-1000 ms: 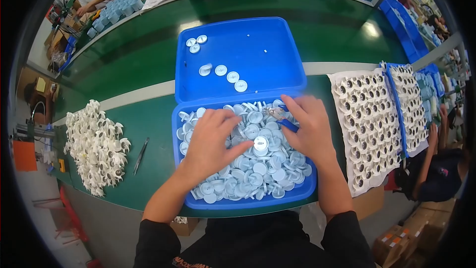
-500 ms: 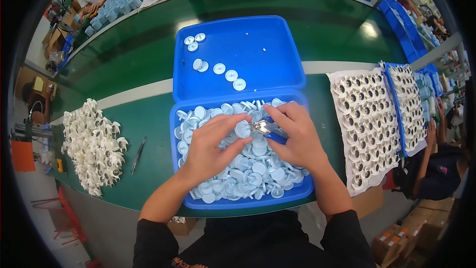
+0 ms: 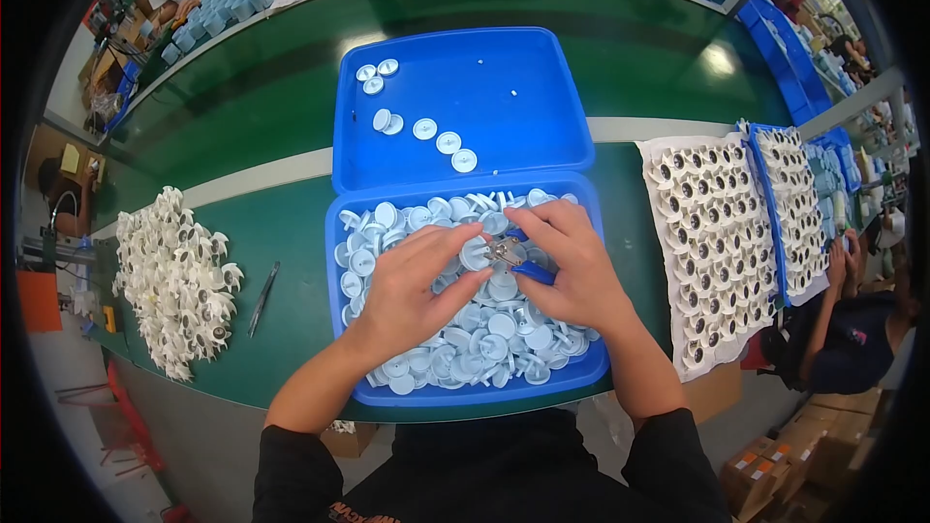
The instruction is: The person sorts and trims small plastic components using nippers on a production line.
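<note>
Both hands — left hand (image 3: 412,289), right hand (image 3: 572,266) — pinch round plastic cap (image 3: 475,254) (blue-handled cutters (image 3: 518,261)).

Both hands, left hand (image 3: 412,286) and right hand (image 3: 572,266), meet over the near blue tray (image 3: 465,395), whose heaped white caps (image 3: 484,329) leave no bare floor. The far blue tray (image 3: 504,107) is mostly open, with a few loose caps (image 3: 423,129) at its left. Green table (image 3: 291,232) lies free between the near tray and the white pile (image 3: 174,276), save a slim tool, perhaps tweezers (image 3: 263,298); the white sheet of parts (image 3: 712,232) crowds the right.
</note>
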The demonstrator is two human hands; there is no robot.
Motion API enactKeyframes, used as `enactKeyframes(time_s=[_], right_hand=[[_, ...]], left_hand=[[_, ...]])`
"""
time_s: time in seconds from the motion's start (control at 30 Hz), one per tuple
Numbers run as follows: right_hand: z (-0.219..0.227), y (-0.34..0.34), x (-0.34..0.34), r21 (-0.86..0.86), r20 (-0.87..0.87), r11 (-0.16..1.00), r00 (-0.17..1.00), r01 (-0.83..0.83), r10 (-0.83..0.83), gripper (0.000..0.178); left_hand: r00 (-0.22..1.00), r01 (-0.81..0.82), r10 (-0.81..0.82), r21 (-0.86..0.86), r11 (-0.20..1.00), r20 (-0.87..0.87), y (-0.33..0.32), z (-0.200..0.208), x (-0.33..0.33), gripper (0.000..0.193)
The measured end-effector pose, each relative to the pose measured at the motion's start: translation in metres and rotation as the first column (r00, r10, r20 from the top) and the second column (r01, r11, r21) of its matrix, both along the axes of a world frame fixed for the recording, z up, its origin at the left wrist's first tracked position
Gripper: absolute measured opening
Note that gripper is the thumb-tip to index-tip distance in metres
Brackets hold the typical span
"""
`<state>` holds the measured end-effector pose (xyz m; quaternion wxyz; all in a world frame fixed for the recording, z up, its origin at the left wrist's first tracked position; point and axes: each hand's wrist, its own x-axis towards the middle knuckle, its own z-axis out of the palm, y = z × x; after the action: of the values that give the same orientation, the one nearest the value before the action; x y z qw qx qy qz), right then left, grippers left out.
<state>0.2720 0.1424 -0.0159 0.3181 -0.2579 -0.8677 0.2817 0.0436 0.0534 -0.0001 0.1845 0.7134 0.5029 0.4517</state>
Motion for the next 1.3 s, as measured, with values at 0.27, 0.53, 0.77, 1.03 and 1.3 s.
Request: enactKeyframes(time_s=[0.27,0.53,0.77,1.03,1.3], right_hand=[[0.004,-0.001,-0.001,0.099,0.053,0.994,0.998,0.038,-0.043,0.061],[0.004,0.0,-0.002,0.119,0.075,0.991,0.995,0.055,-0.064,0.053],[-0.002,0.005,0.004,0.184,0.155,0.983,0.987,0.025,-0.054,0.055],[0.016,0.007,0.01,0.353,0.228,0.935,0.968,0.021,-0.108,0.07],[0.017,0.004,0.008,0.367,0.227,0.93,0.969,0.006,-0.095,0.071]], left_hand=[[1.0,0.002,-0.002,0.028,1.0,-0.013,0.001,0.0,-0.001,0.047],[1.0,0.016,-0.016,-0.02,1.0,-0.02,0.001,0.002,-0.005,0.045],[0.972,0.111,-0.147,-0.192,0.975,-0.181,0.002,0.011,-0.019,0.047],[0.885,-0.289,0.289,0.056,0.956,-0.364,0.017,-0.005,-0.036,0.07],[0.9,-0.076,-0.034,-0.233,0.969,-0.435,0.004,-0.005,-0.031,0.043]])
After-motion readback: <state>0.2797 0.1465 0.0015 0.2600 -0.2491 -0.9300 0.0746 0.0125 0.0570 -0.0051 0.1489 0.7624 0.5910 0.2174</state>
